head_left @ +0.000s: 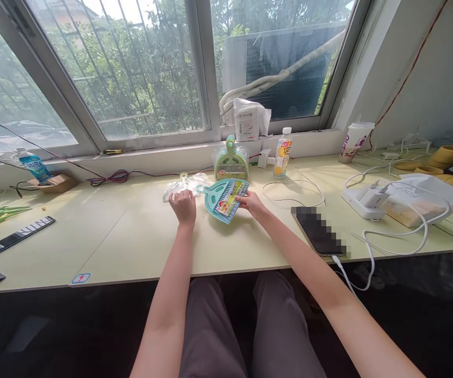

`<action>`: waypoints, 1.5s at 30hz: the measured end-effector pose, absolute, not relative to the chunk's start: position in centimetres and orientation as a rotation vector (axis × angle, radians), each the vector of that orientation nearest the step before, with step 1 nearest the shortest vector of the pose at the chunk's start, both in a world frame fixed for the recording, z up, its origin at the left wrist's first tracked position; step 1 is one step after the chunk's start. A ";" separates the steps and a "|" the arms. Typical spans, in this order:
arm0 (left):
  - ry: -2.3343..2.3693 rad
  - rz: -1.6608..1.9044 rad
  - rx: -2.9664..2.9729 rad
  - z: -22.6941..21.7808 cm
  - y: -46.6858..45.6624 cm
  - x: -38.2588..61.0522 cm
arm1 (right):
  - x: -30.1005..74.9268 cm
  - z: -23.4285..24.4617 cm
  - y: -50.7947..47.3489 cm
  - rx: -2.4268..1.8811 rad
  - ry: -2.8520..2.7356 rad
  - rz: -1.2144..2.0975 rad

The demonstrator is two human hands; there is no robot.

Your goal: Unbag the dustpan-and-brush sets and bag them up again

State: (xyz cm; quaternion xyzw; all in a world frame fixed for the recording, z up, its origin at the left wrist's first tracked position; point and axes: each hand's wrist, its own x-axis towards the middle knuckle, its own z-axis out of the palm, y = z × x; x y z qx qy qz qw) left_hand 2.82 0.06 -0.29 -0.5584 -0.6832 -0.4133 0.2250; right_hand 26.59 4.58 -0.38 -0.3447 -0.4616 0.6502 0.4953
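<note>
Currently the pale yellow-green table [124, 241] runs across the view below a window [143, 68], beyond which greenery and bars show. Take the blue dustpan-and-brush set [224, 200] as the dial's centre: it is tilted just above the tabletop, its labelled edge pinched between the right hand [252, 203]'s thumb and fingers. At nine o'clock, the left hand [183, 207] has its fingers half curled at a clear plastic bag [186, 182]; I cannot tell whether it grips. A green dustpan set [231, 165] leans upright at twelve, near a white packet [247, 123] on the sill. An orange-labelled bottle [283, 155] stands at two, a power strip [362, 205] lies at three, and a phone [316, 228] between three and four. Well apart, towards nine, a blue-labelled bottle [37, 167] tilts over a cardboard tray [58, 184].
</note>
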 end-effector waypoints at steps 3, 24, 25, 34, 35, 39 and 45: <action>-1.817 -1.112 -1.582 -0.2 -0.1 3.2 | 26.2 -0.4 4.4 -0.820 -1.075 1.583; -2.035 -2.644 -1.775 1.1 0.5 4.0 | 25.7 -0.4 4.1 -0.663 -0.948 1.544; -1.972 -2.715 -1.905 1.0 0.6 4.1 | 25.7 -0.4 4.1 -0.671 -0.964 1.542; -2.069 -2.752 -2.285 1.0 0.1 5.3 | 25.5 -0.4 4.0 -0.654 -0.982 1.538; -2.105 -2.704 -2.390 0.9 0.0 5.5 | 25.6 -0.4 4.1 -0.644 -0.960 1.526; -2.129 -2.623 -2.686 0.9 -0.2 6.7 | 25.8 -0.6 4.2 -0.649 -0.935 1.482; -1.777 -3.028 -2.391 1.2 -0.2 7.2 | 25.5 -0.6 4.0 -0.647 -0.991 1.504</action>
